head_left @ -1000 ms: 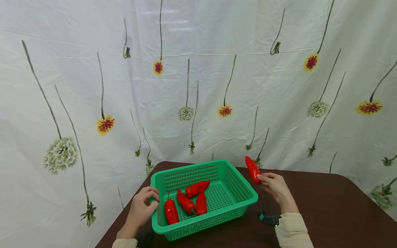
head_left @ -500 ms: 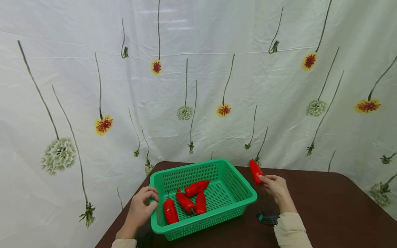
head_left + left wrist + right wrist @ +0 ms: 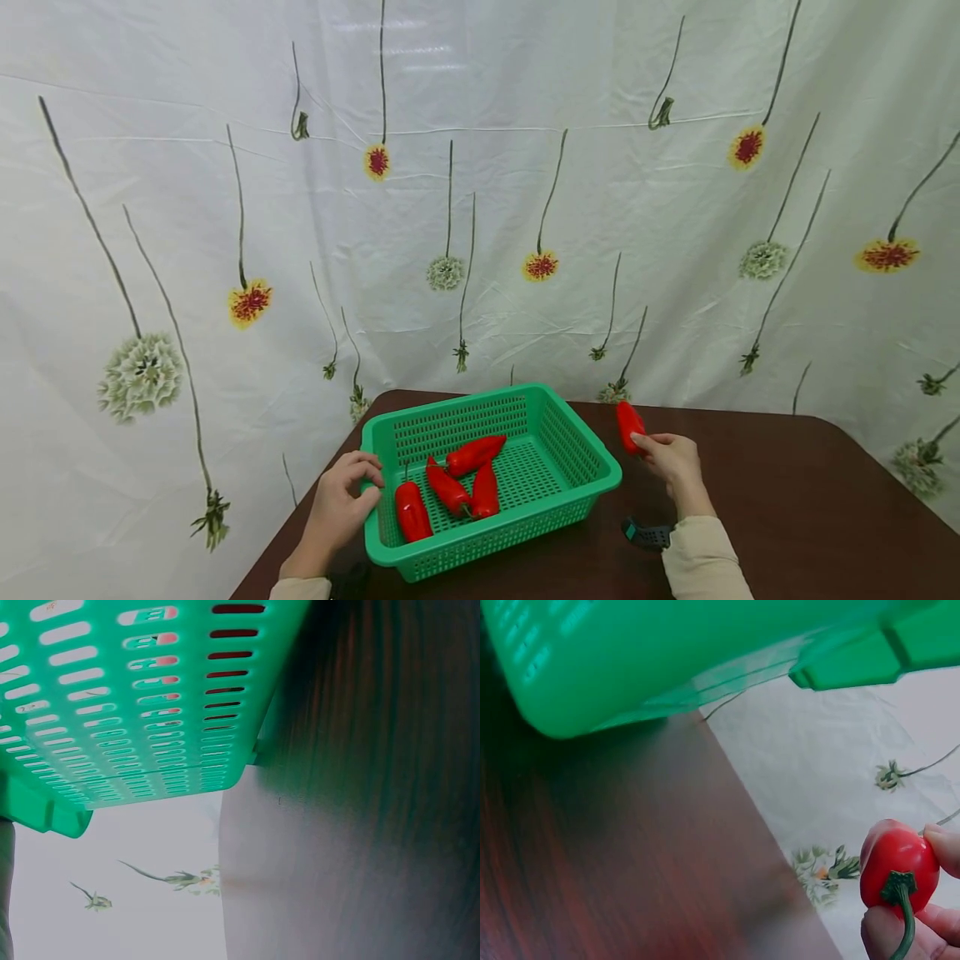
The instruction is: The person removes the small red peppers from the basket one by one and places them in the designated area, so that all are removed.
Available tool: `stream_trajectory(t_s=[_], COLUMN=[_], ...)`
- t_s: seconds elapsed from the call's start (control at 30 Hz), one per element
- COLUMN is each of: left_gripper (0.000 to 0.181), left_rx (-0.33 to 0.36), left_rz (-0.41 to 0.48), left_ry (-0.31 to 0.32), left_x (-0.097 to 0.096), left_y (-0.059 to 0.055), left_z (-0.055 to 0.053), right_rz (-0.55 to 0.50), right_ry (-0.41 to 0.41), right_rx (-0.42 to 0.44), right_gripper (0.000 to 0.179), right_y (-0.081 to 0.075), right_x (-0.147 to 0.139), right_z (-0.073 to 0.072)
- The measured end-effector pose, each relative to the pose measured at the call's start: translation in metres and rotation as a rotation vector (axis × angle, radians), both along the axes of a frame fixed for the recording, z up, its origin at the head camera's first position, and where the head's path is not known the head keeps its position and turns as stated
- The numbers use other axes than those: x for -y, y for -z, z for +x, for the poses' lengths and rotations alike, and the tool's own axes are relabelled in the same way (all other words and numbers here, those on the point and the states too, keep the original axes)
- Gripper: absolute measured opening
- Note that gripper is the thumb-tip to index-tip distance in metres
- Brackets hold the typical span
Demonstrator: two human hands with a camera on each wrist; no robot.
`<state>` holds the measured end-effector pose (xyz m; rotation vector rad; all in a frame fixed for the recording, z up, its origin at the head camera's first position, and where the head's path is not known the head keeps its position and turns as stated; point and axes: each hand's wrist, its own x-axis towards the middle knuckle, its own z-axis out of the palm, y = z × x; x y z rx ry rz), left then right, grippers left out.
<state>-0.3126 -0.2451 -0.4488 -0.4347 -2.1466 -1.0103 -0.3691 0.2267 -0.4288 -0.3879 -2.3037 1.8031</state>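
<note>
In the head view a green plastic basket [image 3: 491,533] stands on the dark table. Several red peppers [image 3: 412,512] lie inside it, toward its left half. My left hand [image 3: 341,500] is at the basket's left rim, fingers curled round the edge; only a sliver of this hand [image 3: 6,892] enters the left wrist view. Right of the basket, my right hand [image 3: 671,462] pinches another red pepper [image 3: 630,427] between thumb and fingers, above the table. The right wrist view shows this pepper [image 3: 900,862] with its green stem end toward the camera.
The dark brown tabletop [image 3: 787,500] extends to the right of the basket. Behind it hangs a white cloth [image 3: 675,350] printed with flowers. A dark wrist strap [image 3: 648,534] sits by the right sleeve [image 3: 705,554].
My right hand has shifted slightly right and down with the pepper, which now points more toward the back. The left hand and the basket stay in place.
</note>
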Motion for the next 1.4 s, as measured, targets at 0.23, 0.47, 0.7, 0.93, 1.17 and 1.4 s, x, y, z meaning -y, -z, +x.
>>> stream_trajectory(t_s=[0.23, 0.47, 0.7, 0.93, 1.17, 1.4], left_gripper=[0.026, 0.027, 0.028, 0.030, 0.031, 0.030], left_rx=[0.016, 0.022, 0.016, 0.015, 0.022, 0.028], left_rz=[0.005, 0.015, 0.012, 0.022, 0.029, 0.026], left_ry=[0.006, -0.002, -0.004, 0.007, 0.008, -0.010], left_x=[0.000, 0.000, -0.001, -0.003, -0.003, -0.003], left_y=[0.001, 0.001, 0.001, 0.000, -0.002, -0.004], left_z=[0.000, 0.003, 0.003, 0.004, 0.004, 0.004], right_rz=[0.049, 0.133, 0.244, 0.306, 0.343, 0.354], right_ry=[0.035, 0.064, 0.084, 0.101, 0.122, 0.123], right_rx=[0.017, 0.015, 0.036, 0.051, 0.064, 0.062], right_gripper=[0.054, 0.052, 0.049, 0.048, 0.048, 0.047], right_y=[0.010, 0.015, 0.022, 0.030, 0.032, 0.029], right_x=[-0.001, -0.003, -0.001, -0.002, -0.003, 0.000], right_z=[0.001, 0.001, 0.001, 0.003, 0.003, 0.002])
